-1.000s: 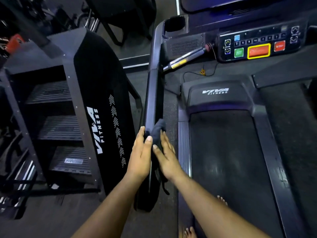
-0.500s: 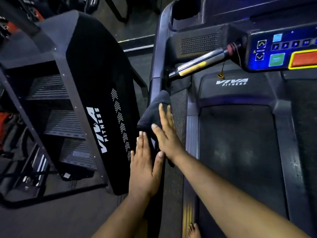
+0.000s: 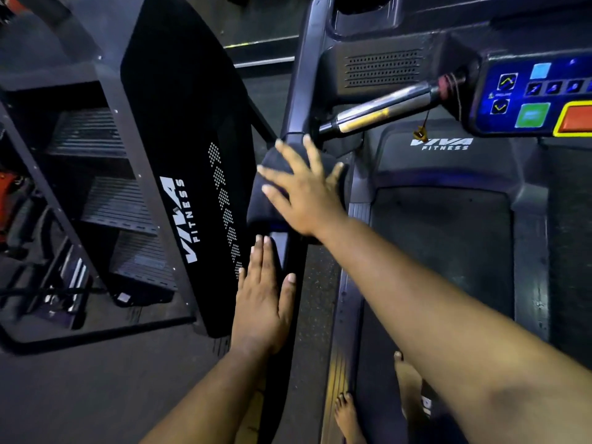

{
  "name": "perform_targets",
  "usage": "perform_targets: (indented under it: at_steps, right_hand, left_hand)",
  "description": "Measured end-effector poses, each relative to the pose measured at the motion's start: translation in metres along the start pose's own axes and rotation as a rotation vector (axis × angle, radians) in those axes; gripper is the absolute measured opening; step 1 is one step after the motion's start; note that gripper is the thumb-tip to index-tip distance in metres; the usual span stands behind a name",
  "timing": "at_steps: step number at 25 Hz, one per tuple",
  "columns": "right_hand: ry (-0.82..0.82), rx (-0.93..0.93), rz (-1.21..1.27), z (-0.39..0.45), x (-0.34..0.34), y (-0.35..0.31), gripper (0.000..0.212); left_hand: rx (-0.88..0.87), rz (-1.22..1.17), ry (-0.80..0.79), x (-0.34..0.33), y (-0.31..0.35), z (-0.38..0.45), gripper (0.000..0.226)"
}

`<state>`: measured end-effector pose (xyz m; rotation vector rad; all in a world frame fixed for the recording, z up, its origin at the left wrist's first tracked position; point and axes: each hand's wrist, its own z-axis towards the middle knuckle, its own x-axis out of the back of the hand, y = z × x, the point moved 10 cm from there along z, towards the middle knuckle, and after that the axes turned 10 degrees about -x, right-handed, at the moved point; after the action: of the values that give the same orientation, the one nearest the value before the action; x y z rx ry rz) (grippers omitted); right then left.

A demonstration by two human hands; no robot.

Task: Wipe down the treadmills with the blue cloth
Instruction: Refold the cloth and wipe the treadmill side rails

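The dark blue cloth (image 3: 267, 203) is draped over the treadmill's left handrail (image 3: 299, 100), near where the silver grip bar (image 3: 378, 113) joins it. My right hand (image 3: 304, 190) presses flat on the cloth with fingers spread and straight. My left hand (image 3: 262, 302) rests flat on the same handrail lower down, fingers straight and together, just below the cloth. The treadmill belt (image 3: 445, 267) lies to the right of the rail.
A black Viva Fitness stair machine (image 3: 179, 174) stands close on the left of the handrail. The lit console (image 3: 538, 94) with green and red buttons sits at upper right. My bare feet (image 3: 349, 418) stand on the treadmill's left side rail and belt.
My right hand has pushed the cloth up the handrail toward the console, and its fingers have spread. The left hand let go of its hold on the rail and now lies flat lower down.
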<state>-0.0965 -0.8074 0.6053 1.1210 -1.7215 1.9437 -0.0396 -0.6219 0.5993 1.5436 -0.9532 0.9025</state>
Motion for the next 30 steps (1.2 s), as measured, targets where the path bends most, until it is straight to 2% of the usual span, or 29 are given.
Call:
perform_targets:
  at_steps: [2, 4, 6, 9, 12, 14, 16, 18, 21, 24, 26, 30]
  right_hand:
    - [0.057, -0.107, 0.19, 0.021, 0.007, 0.005, 0.054]
    - [0.12, -0.17, 0.423, -0.008, -0.008, 0.014, 0.072]
    - [0.057, -0.217, 0.585, -0.054, -0.035, 0.019, 0.085]
    - [0.002, -0.324, 0.774, -0.029, -0.041, 0.043, 0.083]
    - [0.03, -0.481, 0.949, -0.003, -0.036, 0.062, 0.081]
    - [0.029, -0.484, 0.905, -0.039, -0.045, 0.05, 0.083]
    - [0.011, -0.375, 0.763, -0.065, -0.046, 0.03, 0.082]
    - [0.017, -0.282, 0.629, -0.03, -0.029, 0.024, 0.082]
    - [0.035, -0.261, 0.439, 0.023, -0.004, 0.024, 0.074]
    - [0.106, -0.193, 0.621, -0.051, -0.026, 0.013, 0.067]
    - [0.055, -0.176, 0.729, -0.112, -0.049, 0.007, 0.07]
    - [0.028, -0.363, 0.836, -0.042, -0.041, 0.04, 0.075]
  left_hand:
    - [0.0, -0.008, 0.002, 0.001, 0.001, 0.001, 0.068]
    - [-0.002, -0.027, 0.01, 0.001, 0.0, 0.001, 0.067]
    - [-0.005, -0.048, 0.007, -0.001, -0.002, 0.001, 0.066]
    - [-0.001, -0.054, 0.007, 0.0, -0.004, 0.003, 0.064]
    - [-0.001, -0.061, 0.011, 0.0, 0.0, 0.002, 0.064]
    - [-0.011, -0.078, 0.014, 0.001, 0.0, 0.001, 0.064]
    - [-0.013, -0.096, 0.012, 0.001, -0.001, 0.002, 0.064]
    - [-0.011, -0.093, 0.01, 0.001, 0.0, 0.003, 0.065]
    - [-0.014, -0.088, 0.015, 0.001, 0.0, 0.003, 0.064]
    - [-0.024, -0.207, 0.043, -0.001, -0.006, -0.001, 0.064]
    - [-0.002, -0.331, 0.077, -0.001, -0.014, -0.001, 0.066]
    - [0.004, -0.363, 0.074, -0.001, -0.013, 0.001, 0.065]
